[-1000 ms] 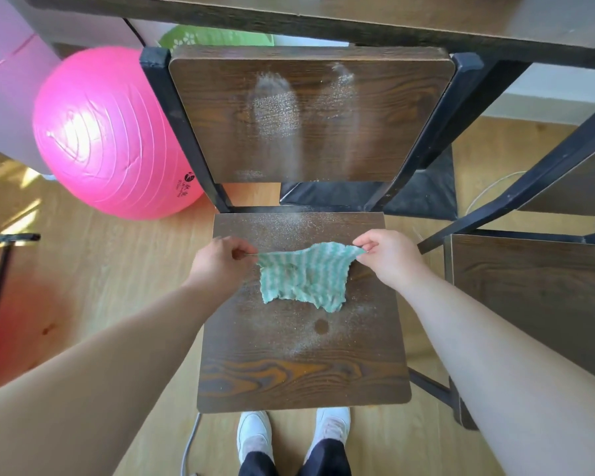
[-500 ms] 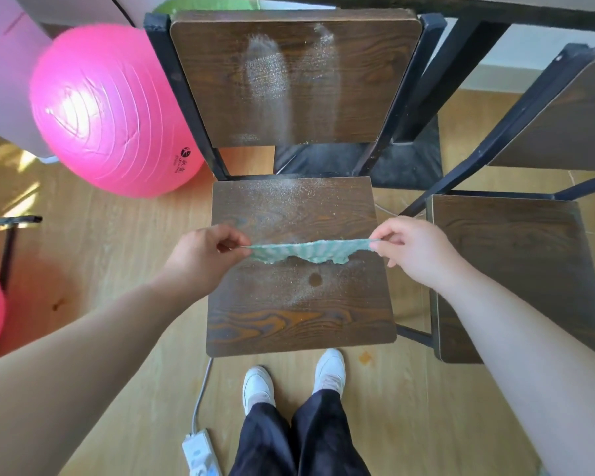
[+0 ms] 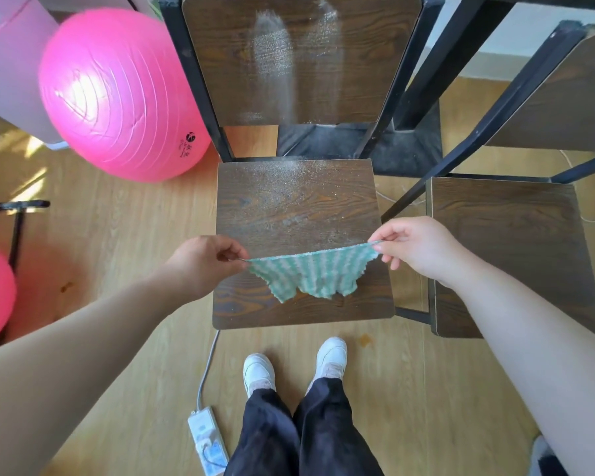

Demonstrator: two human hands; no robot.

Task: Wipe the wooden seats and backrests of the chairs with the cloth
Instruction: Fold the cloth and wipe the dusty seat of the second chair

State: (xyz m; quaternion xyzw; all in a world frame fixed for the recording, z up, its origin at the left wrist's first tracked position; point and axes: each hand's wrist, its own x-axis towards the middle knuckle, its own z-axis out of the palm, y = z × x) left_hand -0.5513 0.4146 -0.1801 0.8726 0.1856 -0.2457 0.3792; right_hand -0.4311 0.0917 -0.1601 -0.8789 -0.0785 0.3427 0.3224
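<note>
Both hands pinched the cloth [image 3: 311, 273]: the left hand [image 3: 205, 261] gripped its left corner between thumb and fingers, and the right hand [image 3: 418, 247] gripped its right corner the same way. Between them the top edge of the green-and-white striped cloth was pulled taut, and the rest hung down in loose folds above the front half of the seat [image 3: 303, 207]. Whether the lowest folds touched the seat could not be told.

That seat was dark wood, speckled with pale dust across its back half, thickest near the rear edge. Behind the seat rose the backrest [image 3: 299, 60], also dark wood in a black metal frame, with two pale dusty streaks running down it. Just right of the seat stood a second chair [image 3: 509, 249] of the same kind, its seat close beside the first with a narrow gap between them. Left of the seat, near its rear corner, a large pink ball [image 3: 117, 94] rested on the wooden floor [image 3: 117, 235]. In front of the seat stood the person's white shoes [image 3: 330, 359] and dark trousers, and beside them to the left lay a white power strip [image 3: 208, 441], its cord running toward the front edge of the seat.
</note>
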